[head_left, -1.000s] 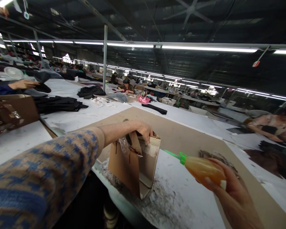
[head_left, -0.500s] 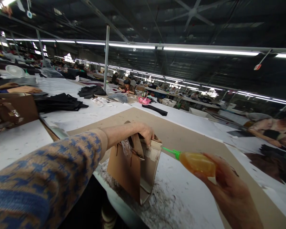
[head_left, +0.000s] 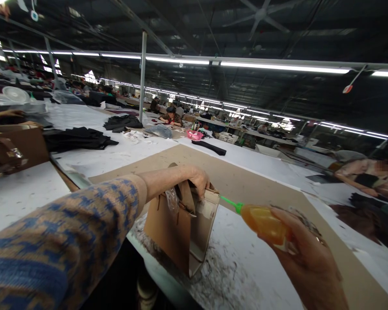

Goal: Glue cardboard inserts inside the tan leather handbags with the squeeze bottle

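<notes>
A brown bag [head_left: 168, 228] with handles and a clear plastic wrap stands tilted on the table, its pale open side facing right. My left hand [head_left: 199, 181] reaches over it, fingers closed on its upper edge. My right hand [head_left: 305, 241] is wrapped round a clear squeeze bottle [head_left: 265, 219] of amber liquid. The bottle's thin green nozzle [head_left: 231, 203] points left, its tip at or very near the bag's upper right edge; whether they touch I cannot tell.
Brown sheet [head_left: 245, 181] covers part of the white table. Black fabric pieces [head_left: 80, 138], a black strip [head_left: 208, 147] and a pink basket [head_left: 194, 134] lie beyond. Another brown bag [head_left: 19, 148] stands at left beside a person's hand. A person [head_left: 368, 174] sits at right.
My right hand has turned a little and squeezes further round the bottle, which has shifted slightly left. My left hand and the bag hold nearly the same place.
</notes>
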A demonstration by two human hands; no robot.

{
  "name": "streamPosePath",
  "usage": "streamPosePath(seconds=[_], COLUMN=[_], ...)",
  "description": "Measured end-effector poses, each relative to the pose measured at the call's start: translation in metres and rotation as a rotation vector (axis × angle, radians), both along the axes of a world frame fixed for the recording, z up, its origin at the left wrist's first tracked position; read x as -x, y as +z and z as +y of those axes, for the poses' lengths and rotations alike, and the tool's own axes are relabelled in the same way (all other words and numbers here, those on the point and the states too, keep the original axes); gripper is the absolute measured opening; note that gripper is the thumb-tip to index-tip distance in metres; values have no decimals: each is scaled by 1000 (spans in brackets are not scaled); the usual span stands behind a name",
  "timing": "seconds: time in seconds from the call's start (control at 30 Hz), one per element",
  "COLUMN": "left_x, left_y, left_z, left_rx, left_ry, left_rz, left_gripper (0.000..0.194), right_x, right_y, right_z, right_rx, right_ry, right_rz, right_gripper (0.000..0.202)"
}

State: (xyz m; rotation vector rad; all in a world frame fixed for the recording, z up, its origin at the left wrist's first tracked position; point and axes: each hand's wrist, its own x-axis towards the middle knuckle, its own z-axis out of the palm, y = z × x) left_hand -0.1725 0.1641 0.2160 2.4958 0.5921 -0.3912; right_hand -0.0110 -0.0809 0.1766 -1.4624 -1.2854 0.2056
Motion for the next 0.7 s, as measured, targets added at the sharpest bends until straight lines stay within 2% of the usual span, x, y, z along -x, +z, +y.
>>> streamPosePath(seconds=[0.1, 0.23, 0.43, 0.63, 0.7], left_x=[0, -1, -5, -8, -9], left_y=[0, 0, 1, 1, 1], left_z=[0, -1, -1, -2, -4], left_rx=[0, -25, -74, -141, -154], left_ry=[-5, -15, -100, -102, -115], left_rz=[13, 31, 107, 148, 152], left_gripper=[11, 16, 24, 29, 29], right_x=[-2, -5, -12, -13, -10], right_y=[-9, -13, -12, -20, -19], right_z=[-4, -7, -4, -3, -4], right_rx=[-43, -41, -58, 36, 49], right_ry=[77, 106, 12, 10, -63], right_rz=[-366, -524, -522, -451, -480], right_gripper=[51, 51, 49, 44, 41])
